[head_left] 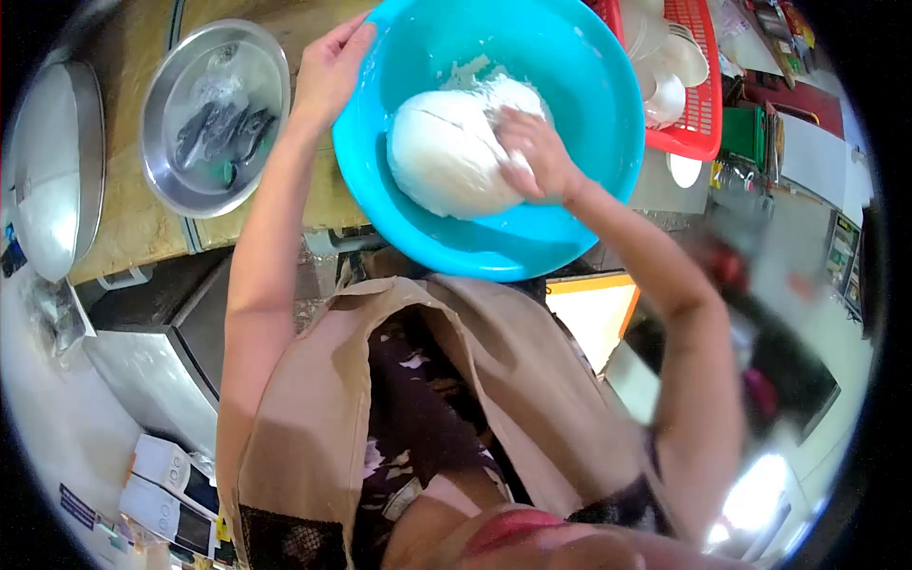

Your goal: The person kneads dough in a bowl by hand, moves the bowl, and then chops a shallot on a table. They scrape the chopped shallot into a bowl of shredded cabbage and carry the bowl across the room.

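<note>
A wide turquoise basin (589,85) is in front of me at the table edge. Inside it is a large smooth lump of white dough (442,157), with loose flour and crumbly bits (465,71) at its far side. My left hand (332,71) is closed over the basin's left rim, thumb on the near side. On the right side of the dough, my right hand (532,154) presses down with curled fingers that dig into a fold. Its fingertips are partly hidden by the dough.
Left of the basin, a steel bowl (152,161) holds liquid and dark pieces on the wooden table (123,223). A large metal vessel (57,171) stands farther left. At the right, a red basket (703,128) contains white cups and bowls.
</note>
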A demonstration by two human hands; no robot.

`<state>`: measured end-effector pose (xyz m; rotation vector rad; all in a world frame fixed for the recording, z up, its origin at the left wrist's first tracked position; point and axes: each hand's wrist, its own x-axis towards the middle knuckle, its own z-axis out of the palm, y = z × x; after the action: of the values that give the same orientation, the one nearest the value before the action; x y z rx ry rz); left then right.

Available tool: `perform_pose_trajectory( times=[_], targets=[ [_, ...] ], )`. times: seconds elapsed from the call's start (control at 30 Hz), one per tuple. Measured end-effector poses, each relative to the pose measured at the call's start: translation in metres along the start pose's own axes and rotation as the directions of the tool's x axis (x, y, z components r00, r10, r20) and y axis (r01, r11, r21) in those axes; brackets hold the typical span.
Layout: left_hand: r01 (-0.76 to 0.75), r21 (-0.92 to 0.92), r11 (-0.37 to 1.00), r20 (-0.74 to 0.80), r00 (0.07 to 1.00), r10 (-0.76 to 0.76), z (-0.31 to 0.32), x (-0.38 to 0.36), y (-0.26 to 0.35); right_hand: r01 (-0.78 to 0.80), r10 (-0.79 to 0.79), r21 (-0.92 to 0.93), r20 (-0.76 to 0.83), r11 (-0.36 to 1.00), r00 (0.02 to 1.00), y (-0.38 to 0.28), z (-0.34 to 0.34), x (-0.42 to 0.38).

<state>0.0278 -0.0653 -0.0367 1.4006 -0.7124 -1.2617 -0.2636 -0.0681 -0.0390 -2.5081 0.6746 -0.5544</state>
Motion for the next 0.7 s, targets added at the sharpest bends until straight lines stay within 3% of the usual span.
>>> perform_pose_trajectory(
  times=[0.07,0.1,0.17,0.2,0.27,0.3,0.33,0.37,0.4,0.43,0.5,0.53,0.57,0.6,0.63,0.67,0.7],
  targets=[
    [-0.042,0.087,0.995,0.084,0.996,0.034,0.006,-0.003,0.016,0.221,-0.183,-0.154,0.229,0.963,0.956,0.011,-0.011,-0.025],
    [-0.050,0.084,0.995,0.079,0.996,0.044,0.006,0.005,0.022,0.230,-0.191,-0.158,0.229,0.960,0.954,0.016,-0.005,-0.022],
    [-0.182,0.250,0.951,0.211,0.969,0.130,0.014,0.030,0.021,0.239,-0.206,-0.328,0.131,0.914,0.970,0.025,0.014,-0.021],
    [-0.176,0.251,0.952,0.217,0.969,0.122,0.025,0.043,0.032,0.229,-0.197,-0.327,0.130,0.917,0.972,0.030,0.019,-0.019],
    [-0.262,0.549,0.793,0.236,0.960,0.154,0.046,0.064,0.063,0.024,0.002,-0.482,0.055,0.876,0.998,0.032,0.026,-0.007],
    [-0.271,0.548,0.792,0.234,0.958,0.166,0.044,0.066,0.061,-0.096,0.138,-0.500,0.047,0.861,0.989,0.014,0.024,0.002],
    [-0.332,0.593,0.733,0.185,0.943,0.277,0.039,0.064,0.053,-0.089,0.128,-0.506,0.042,0.858,0.991,0.006,0.017,0.005],
    [-0.382,0.640,0.667,0.141,0.911,0.387,0.033,0.060,0.043,-0.094,0.146,-0.328,0.138,0.940,0.980,0.001,0.006,0.005],
    [-0.353,0.599,0.718,0.132,0.929,0.347,0.016,0.048,0.032,-0.113,0.144,-0.138,0.235,0.984,0.961,-0.004,-0.007,0.007],
    [-0.322,0.556,0.766,0.125,0.944,0.306,0.002,0.030,0.019,-0.113,0.131,-0.097,0.198,0.989,0.971,-0.010,-0.038,0.017],
    [-0.050,0.229,0.972,-0.193,0.976,0.096,0.000,-0.035,-0.012,0.017,-0.009,-0.372,0.024,0.928,1.000,0.005,-0.068,0.058],
    [0.005,0.065,0.998,-0.304,0.952,0.016,0.010,-0.063,-0.021,-0.313,0.325,-0.128,0.089,0.941,0.942,0.028,-0.060,0.083],
    [-0.042,-0.047,0.998,-0.380,0.925,0.021,0.017,-0.075,-0.031,-0.613,0.582,0.082,0.234,0.786,0.778,0.057,-0.044,0.118],
    [-0.040,-0.050,0.998,-0.395,0.919,0.017,0.022,-0.074,-0.032,-0.715,0.572,0.151,0.499,0.682,0.651,0.092,-0.028,0.156],
    [-0.119,-0.008,0.993,-0.412,0.905,0.105,0.022,-0.071,-0.029,-0.814,0.486,0.170,0.728,0.556,0.484,0.109,-0.010,0.184],
    [-0.194,0.035,0.980,-0.426,0.884,0.190,0.019,-0.071,-0.026,-0.692,0.484,0.186,0.590,0.698,0.647,0.086,0.021,0.193],
    [-0.134,0.142,0.981,-0.410,0.894,0.181,0.007,-0.067,-0.025,-0.548,0.436,0.171,0.435,0.819,0.788,0.061,0.045,0.192]
  ],
)
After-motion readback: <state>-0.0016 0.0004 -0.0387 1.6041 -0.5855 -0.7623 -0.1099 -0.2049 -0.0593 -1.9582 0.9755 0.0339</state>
